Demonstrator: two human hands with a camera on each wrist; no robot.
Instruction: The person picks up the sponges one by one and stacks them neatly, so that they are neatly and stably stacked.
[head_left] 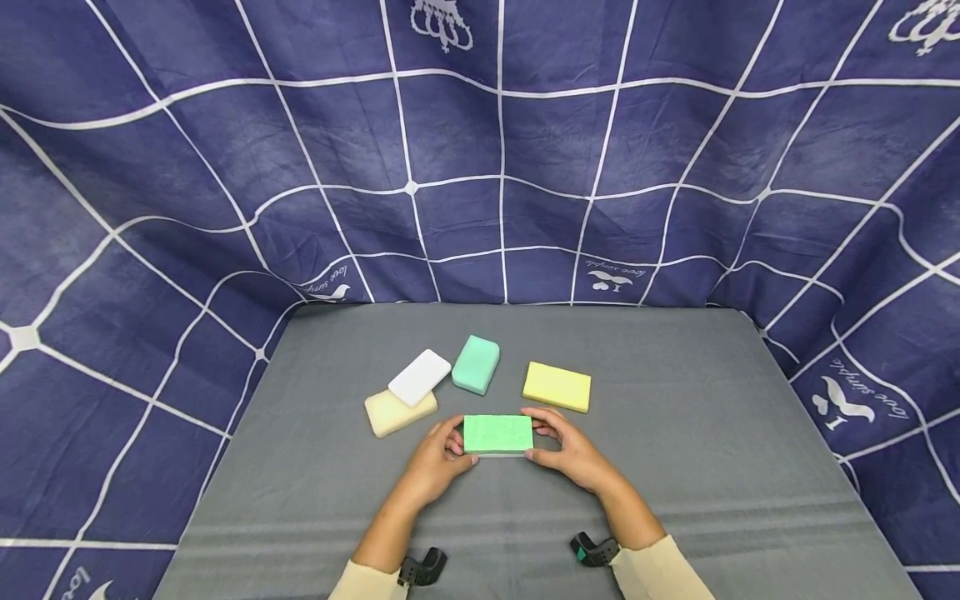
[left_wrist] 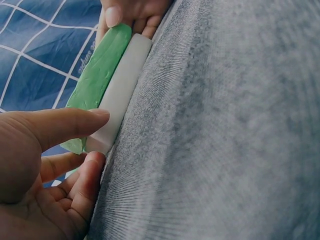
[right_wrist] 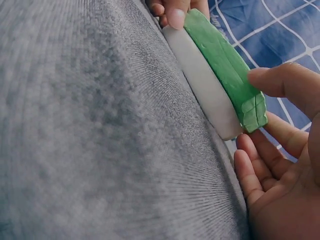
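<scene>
A bright green rectangular block (head_left: 498,433) with a creased surface lies flat over a white block (left_wrist: 120,95) on the grey cloth. My left hand (head_left: 437,457) holds the stack's left end; its thumb lies across the seam between green and white in the left wrist view. At the opposite end, my right hand (head_left: 567,452) has its thumb on the green block's near side (right_wrist: 230,70), with the other fingers bent around the end. Both hands' fingertips are low, close to the cloth.
Beyond the hands, a white block (head_left: 420,377) leans over a cream one (head_left: 400,412) on the left. A teal block (head_left: 476,365) sits behind the stack and a yellow block (head_left: 557,387) right of it. A blue gridded curtain (head_left: 457,217) borders the grey table (head_left: 675,400).
</scene>
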